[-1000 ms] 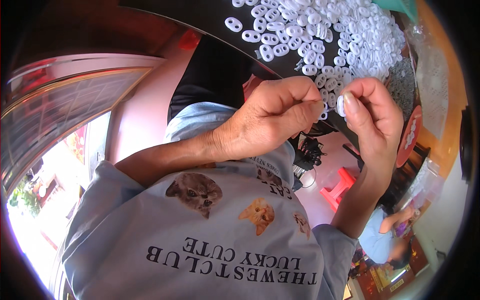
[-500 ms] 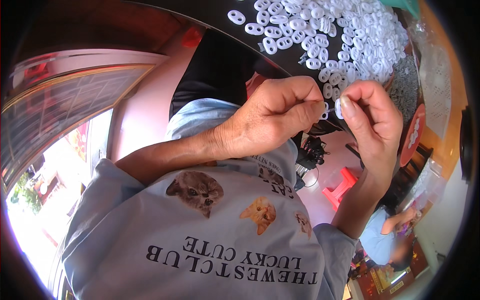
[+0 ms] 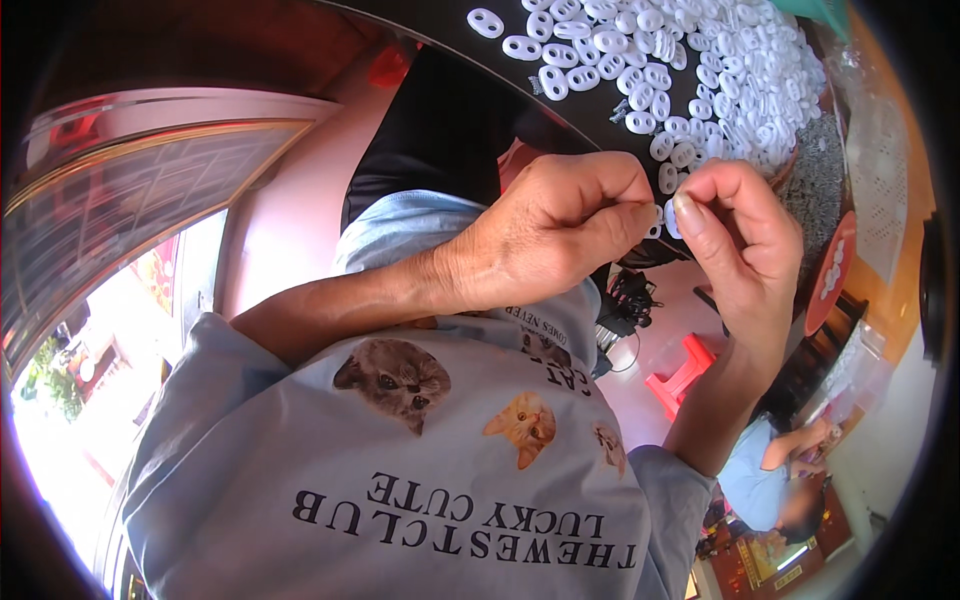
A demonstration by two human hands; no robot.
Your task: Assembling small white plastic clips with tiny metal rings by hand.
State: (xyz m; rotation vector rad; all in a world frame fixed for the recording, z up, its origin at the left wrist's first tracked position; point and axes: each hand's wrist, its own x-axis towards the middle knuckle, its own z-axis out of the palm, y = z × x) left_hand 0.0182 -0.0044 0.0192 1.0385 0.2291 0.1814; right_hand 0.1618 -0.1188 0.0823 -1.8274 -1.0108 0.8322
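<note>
My left hand (image 3: 570, 228) pinches a small white plastic oval piece (image 3: 655, 224) between thumb and forefinger, near the dark table's front edge. Facing it, my right hand (image 3: 745, 240) grips a second white plastic piece (image 3: 672, 220) in the same kind of pinch. The two pieces almost meet; no spring can be made out between them now. Beyond my fingers, a large heap of white two-holed oval pieces (image 3: 755, 85) spreads over the dark table (image 3: 440, 25). A few small grey springs (image 3: 619, 111) lie among the nearer ones.
Right of the heap is a grey mass of small parts (image 3: 815, 170), with a red oval tray (image 3: 832, 270) holding white bits beside it. A green container (image 3: 820, 12) shows at the top. Lower right are a red stool (image 3: 682, 375) and another person in blue (image 3: 752, 475).
The two white pieces have come closer together, and the spring that showed between them is out of sight. My view has shifted slightly; both hands keep their pinch.
</note>
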